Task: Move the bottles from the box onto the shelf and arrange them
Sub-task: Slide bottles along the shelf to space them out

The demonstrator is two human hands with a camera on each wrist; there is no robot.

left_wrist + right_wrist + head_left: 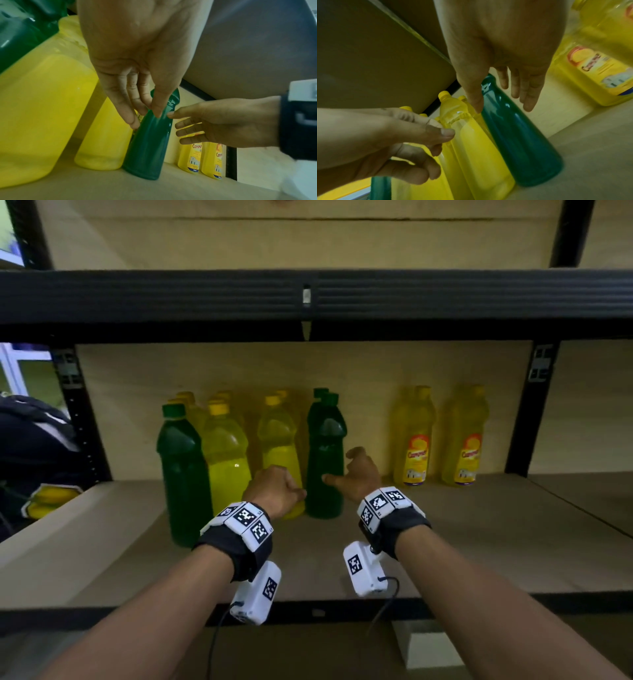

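On the shelf board (479,542) stands a dark green bottle (323,467) with a yellow bottle (279,440) touching its left side. My right hand (359,474) is beside the green bottle (522,142). Its thumb lies on the front and its straight fingers (527,94) reach behind, not closed round it. My left hand (277,491) is in front of the yellow bottle (471,148). Its fingertips (133,121) point into the gap between that bottle and the green bottle (147,148), holding nothing. The box is out of view.
A second green bottle (183,474) and a yellow bottle (226,460) stand front left, with more yellow bottles behind. Two labelled yellow bottles (412,440) (466,440) stand to the right. The upper shelf beam (308,299) hangs close overhead. Black uprights (524,412) bound the bay.
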